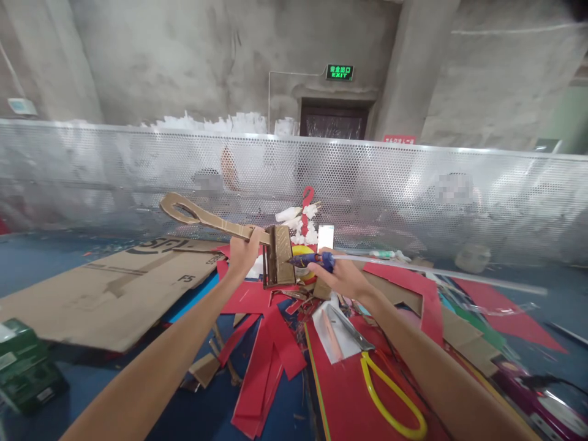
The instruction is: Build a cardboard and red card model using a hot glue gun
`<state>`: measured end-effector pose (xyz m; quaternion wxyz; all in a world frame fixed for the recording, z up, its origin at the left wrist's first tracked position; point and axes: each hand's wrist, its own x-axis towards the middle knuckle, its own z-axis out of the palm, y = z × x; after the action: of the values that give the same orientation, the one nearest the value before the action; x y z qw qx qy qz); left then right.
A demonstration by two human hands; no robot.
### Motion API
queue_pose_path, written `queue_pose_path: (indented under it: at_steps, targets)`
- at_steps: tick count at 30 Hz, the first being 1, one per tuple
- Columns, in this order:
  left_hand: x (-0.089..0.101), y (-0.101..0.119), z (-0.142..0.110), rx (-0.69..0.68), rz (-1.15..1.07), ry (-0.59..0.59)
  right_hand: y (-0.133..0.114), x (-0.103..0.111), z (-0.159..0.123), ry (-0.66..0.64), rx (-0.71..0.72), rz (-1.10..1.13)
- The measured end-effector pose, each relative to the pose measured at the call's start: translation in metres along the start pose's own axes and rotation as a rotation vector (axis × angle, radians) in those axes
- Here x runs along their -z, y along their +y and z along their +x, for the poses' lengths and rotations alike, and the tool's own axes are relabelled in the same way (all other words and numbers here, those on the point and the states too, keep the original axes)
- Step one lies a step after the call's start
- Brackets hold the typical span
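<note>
My left hand is closed around a cardboard model near its head. The model has a long handle ending in a curved loop on the left and a boxy, open-framed head on the right. A blue glue gun is gripped in my right hand, its nozzle at the right side of the head; whether it touches I cannot tell. From the gun's back a long clear glue stick runs out to the right. Behind the nozzle, a yellow tape roll is partly hidden.
Yellow-handled scissors lie on red board below my right hand. Red strips and scraps cover the middle. A large cardboard sheet and green box are left. A red-and-white paper piece stands before the perforated metal panel.
</note>
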<state>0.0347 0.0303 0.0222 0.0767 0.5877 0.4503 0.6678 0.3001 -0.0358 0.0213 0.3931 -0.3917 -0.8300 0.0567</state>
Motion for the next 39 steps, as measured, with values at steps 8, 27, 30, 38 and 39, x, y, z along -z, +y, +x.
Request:
queue_pose_path:
  at_steps: [8,27,30,38,39]
  targets:
    - [0.000,0.000,-0.001,0.002,-0.006,-0.005,0.004,-0.006,0.003,0.151,-0.062,-0.128]
    - [0.001,-0.006,0.002,-0.030,0.040,0.031,0.000,-0.010,0.001,0.015,0.036,-0.148]
    - [0.002,-0.010,0.004,-0.017,0.041,0.033,-0.003,-0.008,0.001,-0.048,0.090,-0.111]
    - [0.004,-0.011,0.005,-0.008,0.030,0.026,0.006,0.005,0.001,0.012,-0.017,0.019]
    - [0.004,-0.011,0.005,-0.006,0.026,0.027,0.007,0.005,0.001,0.016,-0.018,0.013]
